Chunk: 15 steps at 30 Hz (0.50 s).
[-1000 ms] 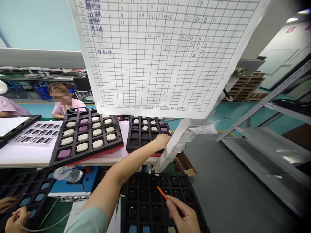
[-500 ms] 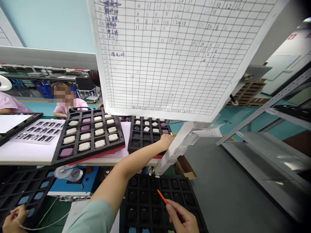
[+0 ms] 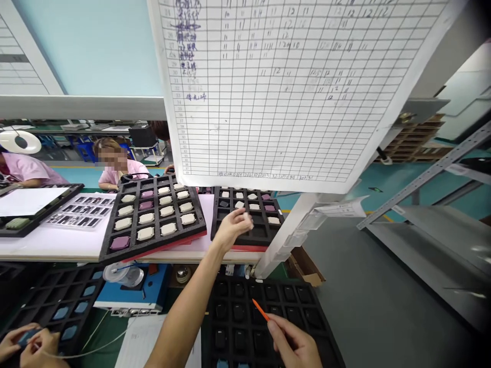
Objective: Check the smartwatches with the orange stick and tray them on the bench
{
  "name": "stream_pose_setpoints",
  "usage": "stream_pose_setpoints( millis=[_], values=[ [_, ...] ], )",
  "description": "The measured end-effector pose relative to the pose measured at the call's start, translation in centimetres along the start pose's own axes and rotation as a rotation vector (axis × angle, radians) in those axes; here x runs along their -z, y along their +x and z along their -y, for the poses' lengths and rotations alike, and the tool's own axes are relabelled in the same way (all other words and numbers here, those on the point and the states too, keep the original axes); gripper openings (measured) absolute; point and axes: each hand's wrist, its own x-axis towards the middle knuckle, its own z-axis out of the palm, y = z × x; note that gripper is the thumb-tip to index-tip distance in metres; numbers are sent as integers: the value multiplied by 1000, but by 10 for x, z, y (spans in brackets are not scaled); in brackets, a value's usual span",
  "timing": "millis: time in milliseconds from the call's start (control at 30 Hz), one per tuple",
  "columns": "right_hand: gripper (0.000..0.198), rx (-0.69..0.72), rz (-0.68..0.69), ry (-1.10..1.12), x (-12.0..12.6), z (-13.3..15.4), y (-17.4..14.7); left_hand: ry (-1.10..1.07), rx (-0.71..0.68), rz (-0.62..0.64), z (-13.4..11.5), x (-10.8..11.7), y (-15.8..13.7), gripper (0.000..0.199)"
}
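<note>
My left hand (image 3: 232, 229) reaches over a black foam tray (image 3: 261, 235) on the upper shelf. Its fingertips are pinched on a small pale piece (image 3: 248, 221), blurred by motion. Cream and purple watch-case-shaped pieces sit in that tray's compartments, among them a cream piece (image 3: 273, 221) at the right edge. In my right hand (image 3: 295, 340) is a slim orange pointed stick (image 3: 261, 309), gripped like a pen with its tip up and left. Below it lies a lower black tray (image 3: 264, 324) with black rounded pieces, plus blue ones (image 3: 222, 363) at the near edge.
Another filled tray (image 3: 153, 214) stands left on the shelf. A written grid sheet (image 3: 287, 128) hangs in front, beside a white post (image 3: 284, 230). At lower left a co-worker's hands (image 3: 38, 345) hold a blue piece. A blue device (image 3: 134, 291) and metal racks (image 3: 429, 260) flank the bench.
My left hand has come left from the tray's right edge, uncovering a cream piece there. The pale piece now shows at its fingertips. My right hand still holds the orange stick, nearly unmoved.
</note>
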Motion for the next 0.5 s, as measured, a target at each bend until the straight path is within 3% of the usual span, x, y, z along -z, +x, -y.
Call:
stream_pose_setpoints(
  millis=[67, 133, 267, 500],
  values=[
    [60, 16, 73, -31, 1, -5, 6, -397, 30, 31, 0, 24, -44, 72],
    [59, 31, 120, -58, 0, -6, 11, -562, 62, 36, 4, 38, -82, 70],
    [57, 58, 150, -84, -10, 5, 16, -652, 59, -19, 12, 47, -127, 67],
    [53, 113, 203, -123, -21, 12, 15, -691, 9, -26, 3, 51, -164, 60]
  ],
)
